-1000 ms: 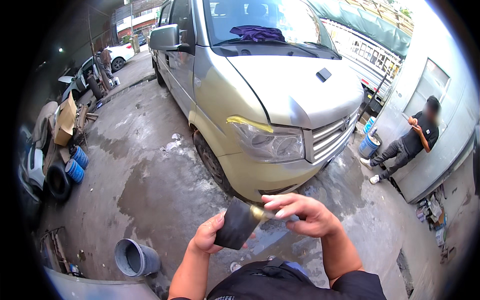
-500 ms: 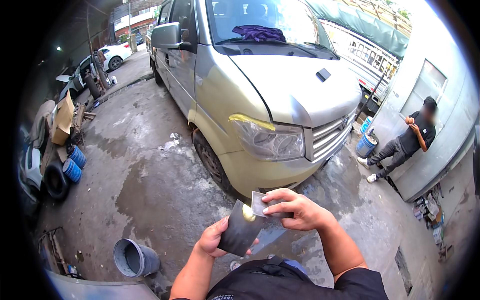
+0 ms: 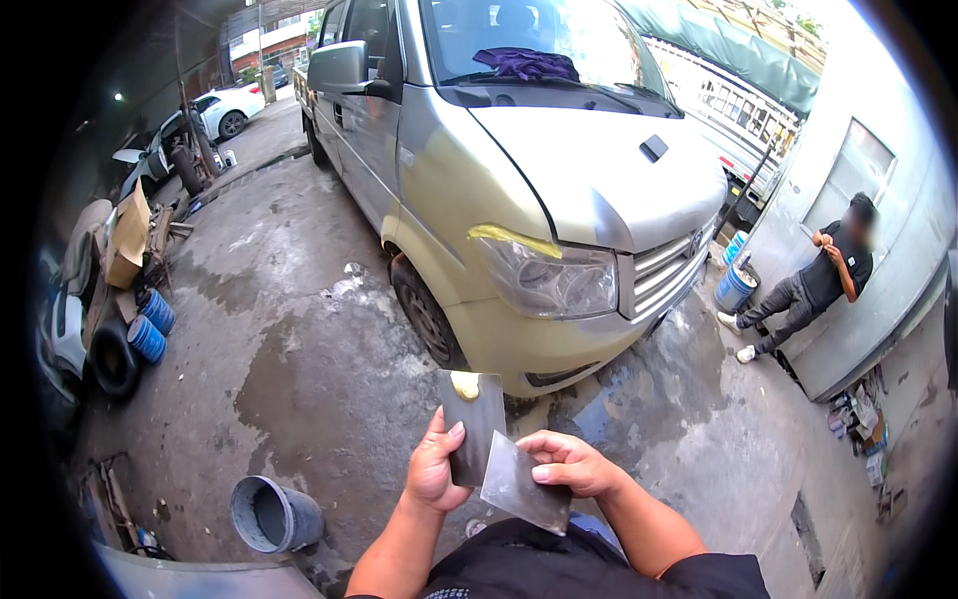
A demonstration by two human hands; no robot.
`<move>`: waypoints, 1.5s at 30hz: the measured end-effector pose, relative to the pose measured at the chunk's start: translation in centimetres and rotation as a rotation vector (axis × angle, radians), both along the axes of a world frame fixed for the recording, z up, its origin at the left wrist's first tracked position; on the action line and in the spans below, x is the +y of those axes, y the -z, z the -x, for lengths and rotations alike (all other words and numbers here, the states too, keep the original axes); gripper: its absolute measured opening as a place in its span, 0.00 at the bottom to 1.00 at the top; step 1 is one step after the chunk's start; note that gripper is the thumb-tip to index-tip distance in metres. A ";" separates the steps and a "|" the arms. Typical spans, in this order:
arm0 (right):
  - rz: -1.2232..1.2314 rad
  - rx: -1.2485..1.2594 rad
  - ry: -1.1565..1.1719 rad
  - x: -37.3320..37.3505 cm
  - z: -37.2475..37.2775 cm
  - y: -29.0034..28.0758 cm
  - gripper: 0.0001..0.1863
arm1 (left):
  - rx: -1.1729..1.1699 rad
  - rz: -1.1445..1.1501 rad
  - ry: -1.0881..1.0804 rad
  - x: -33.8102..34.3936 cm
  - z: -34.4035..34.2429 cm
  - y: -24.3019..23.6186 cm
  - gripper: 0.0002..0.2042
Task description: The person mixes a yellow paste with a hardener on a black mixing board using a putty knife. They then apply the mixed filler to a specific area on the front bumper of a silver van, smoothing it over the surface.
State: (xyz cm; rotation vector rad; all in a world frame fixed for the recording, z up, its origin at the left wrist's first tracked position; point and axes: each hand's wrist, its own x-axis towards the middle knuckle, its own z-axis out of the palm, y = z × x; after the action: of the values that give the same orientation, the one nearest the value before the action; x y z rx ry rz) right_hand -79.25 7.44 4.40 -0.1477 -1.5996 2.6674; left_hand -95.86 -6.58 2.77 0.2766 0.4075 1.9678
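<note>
In my left hand (image 3: 436,467) I grip a dark flat plate (image 3: 477,439), its long side upright. A dab of yellow putty (image 3: 465,385) sits near the plate's far end. My right hand (image 3: 574,465) pinches a thin grey putty spreader (image 3: 521,489) between thumb and fingers. The spreader is tilted and its left corner overlaps the lower right of the plate; I cannot tell whether they touch. Beyond my hands stands a silver van (image 3: 599,160) with dull yellowish patches on its front corner. Yellow tape (image 3: 514,239) runs along the top edge of its headlight (image 3: 559,283).
A grey bucket (image 3: 276,514) stands on the wet-stained concrete to my left. Blue pails (image 3: 147,339), a tyre (image 3: 116,357) and a cardboard box (image 3: 128,240) line the left side. At the right, a person (image 3: 833,265) leans near a metal wall. A purple cloth (image 3: 527,64) lies at the windscreen.
The spreader has come away from the putty and down toward my body, now turned broad side up. My left hand has turned the plate more upright and moved it slightly farther out.
</note>
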 end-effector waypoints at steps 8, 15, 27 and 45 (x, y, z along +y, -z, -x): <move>-0.070 0.043 0.381 3.5 1.3 1.4 0.23 | 0.110 -0.012 -0.050 -1.2 0.2 -1.2 0.18; -0.248 0.003 0.286 0.1 0.4 1.3 0.25 | 0.227 -0.095 -0.162 -0.6 0.1 -1.7 0.19; -0.239 0.225 0.249 4.5 3.2 -4.6 0.22 | 0.988 0.215 0.116 0.8 3.0 -1.0 0.22; -1.248 0.519 0.140 21.4 4.7 -7.0 0.28 | 0.046 0.031 0.555 15.5 6.5 -0.9 0.32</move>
State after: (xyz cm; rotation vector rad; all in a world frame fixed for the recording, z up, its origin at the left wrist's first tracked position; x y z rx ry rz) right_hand -83.97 28.84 11.45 0.3972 -2.4588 1.0541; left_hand -102.39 8.93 3.69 0.3711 0.3452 1.4123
